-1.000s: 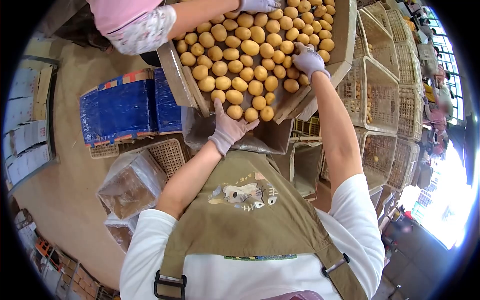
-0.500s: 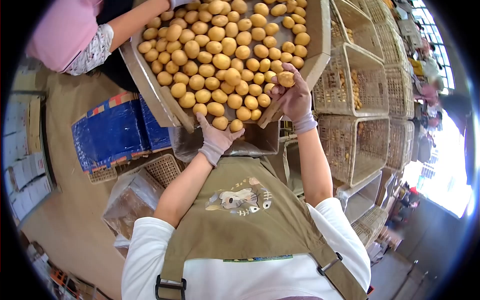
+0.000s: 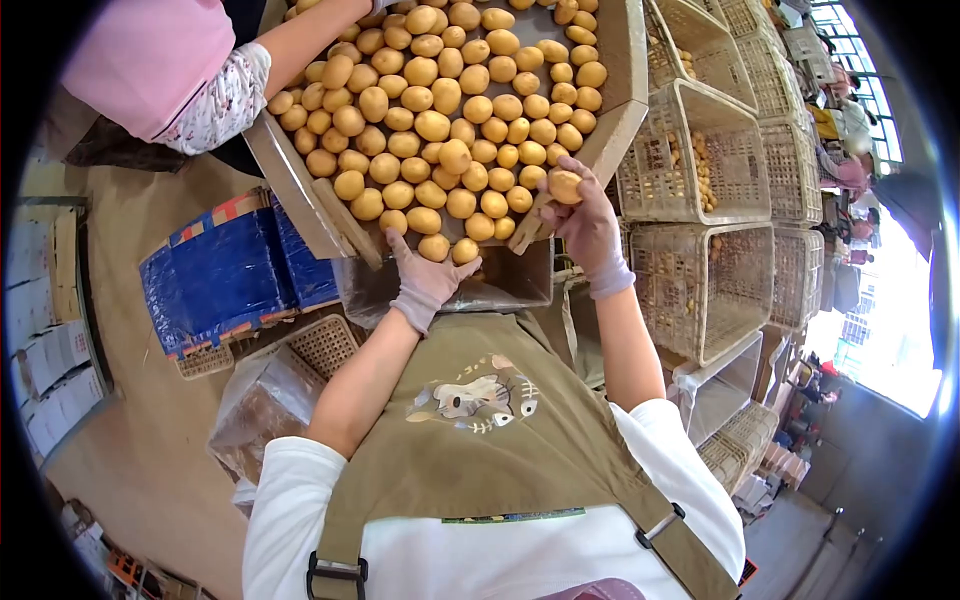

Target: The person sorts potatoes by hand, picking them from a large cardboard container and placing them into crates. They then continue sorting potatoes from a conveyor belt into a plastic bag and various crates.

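Many yellow-brown potatoes (image 3: pixel 432 125) lie spread over a wooden-sided sorting tray (image 3: pixel 612 135) in front of me. My right hand (image 3: pixel 592 235), in a pale glove, holds one potato (image 3: pixel 565 187) between thumb and fingers above the tray's right front corner. At the tray's front opening, my gloved left hand (image 3: pixel 428 278) is spread with its palm up, thumb and fingers apart, just below two potatoes at the edge. A plastic-lined bin (image 3: pixel 520 278) sits under that opening, partly hidden by my left hand and apron.
At upper left, another person's arm (image 3: pixel 315 40) reaches into the tray. Stacked plastic crates (image 3: pixel 735 160), some with potatoes inside, stand on the right. A blue-covered box (image 3: pixel 215 275) and a plastic-lined crate (image 3: pixel 265 400) are on the left.
My right hand has drawn slightly down and back with the potato still in its fingers. The other person's arm has shifted right. My left hand stays at the opening.
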Demonstrator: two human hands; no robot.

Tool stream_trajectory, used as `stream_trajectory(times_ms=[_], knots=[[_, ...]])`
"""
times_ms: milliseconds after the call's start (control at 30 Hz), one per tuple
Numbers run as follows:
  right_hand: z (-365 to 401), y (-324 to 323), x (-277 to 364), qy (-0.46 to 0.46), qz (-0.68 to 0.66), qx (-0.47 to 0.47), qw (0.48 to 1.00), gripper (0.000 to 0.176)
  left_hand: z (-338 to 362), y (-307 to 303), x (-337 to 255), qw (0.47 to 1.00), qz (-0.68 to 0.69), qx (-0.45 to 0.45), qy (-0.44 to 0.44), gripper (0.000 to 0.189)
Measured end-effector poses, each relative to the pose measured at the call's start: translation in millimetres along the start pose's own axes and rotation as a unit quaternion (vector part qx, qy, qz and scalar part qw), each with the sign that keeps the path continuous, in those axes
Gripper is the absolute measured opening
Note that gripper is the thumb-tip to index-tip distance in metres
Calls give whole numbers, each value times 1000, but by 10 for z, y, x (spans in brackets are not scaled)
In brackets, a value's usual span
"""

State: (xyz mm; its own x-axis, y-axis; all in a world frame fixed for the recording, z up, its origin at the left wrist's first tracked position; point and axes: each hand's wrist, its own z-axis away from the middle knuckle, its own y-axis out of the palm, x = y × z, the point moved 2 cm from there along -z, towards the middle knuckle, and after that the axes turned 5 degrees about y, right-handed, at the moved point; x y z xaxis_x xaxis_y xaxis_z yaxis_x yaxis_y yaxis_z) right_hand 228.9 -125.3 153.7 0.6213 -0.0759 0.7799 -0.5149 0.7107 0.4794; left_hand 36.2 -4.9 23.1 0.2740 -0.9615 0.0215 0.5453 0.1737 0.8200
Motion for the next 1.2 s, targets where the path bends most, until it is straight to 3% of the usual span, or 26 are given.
stream_trajectory(times_ms=[67,100,233,333,367,467,500,600,633,733,767,867,900,933,967,1000,1067,1100,1133,1200], knots=[[14,104,-44,-3,16,-30,999,46,-42,-32,4,1000,-8,14,-4,114],[14,115,-68,-6,-24,-5,1000,56,-42,-23,1,1000,2,10,-9,115],[-40,204,-187,-26,-60,24,998,62,-16,-10,6,999,12,-43,-7,109],[-61,362,-174,-32,33,-15,999,62,13,75,14,1000,-6,-19,9,110],[-38,469,-147,-76,96,-35,992,65,2,59,-1,1000,-14,18,-3,110],[-28,416,-126,-104,183,-15,978,70,11,60,-7,999,4,37,-8,108],[-17,443,-110,-124,179,-30,976,65,18,72,-12,999,6,41,-6,108],[68,389,-4,-33,111,-56,992,52,31,83,-9,1000,-6,27,-1,110],[76,320,6,-45,28,-1,999,52,22,75,-12,1000,-4,26,-3,111],[163,146,68,-45,-57,-21,997,53,-12,18,-9,1000,5,23,-13,114],[195,128,81,-42,-59,-80,994,53,-20,-9,-6,1000,9,23,-16,115],[268,-44,71,-68,-33,-36,997,50,-27,-20,10,999,3,30,-12,116],[347,-61,82,-51,-22,-81,995,44,-27,-20,11,1000,1,26,-10,116],[510,-152,168,-29,89,-65,993,40,-17,-23,0,1000,-1,20,-6,116],[604,-219,237,-87,291,-102,947,37,-10,-2,-11,1000,11,17,-10,114],[737,-375,331,10,274,-82,958,33,24,51,-28,1000,1,19,-7,111],[799,-979,156,148,505,-192,828,33,28,36,-26,1000,0,14,5,106],[869,-915,161,74,764,-168,618,32,30,43,-27,1000,12,3,-1,104],[930,-927,204,145,884,-152,418,28,32,47,-30,1000,11,26,-2,104],[700,-737,156,-9,668,-271,693,24,14,34,-17,999,-15,48,12,107]])
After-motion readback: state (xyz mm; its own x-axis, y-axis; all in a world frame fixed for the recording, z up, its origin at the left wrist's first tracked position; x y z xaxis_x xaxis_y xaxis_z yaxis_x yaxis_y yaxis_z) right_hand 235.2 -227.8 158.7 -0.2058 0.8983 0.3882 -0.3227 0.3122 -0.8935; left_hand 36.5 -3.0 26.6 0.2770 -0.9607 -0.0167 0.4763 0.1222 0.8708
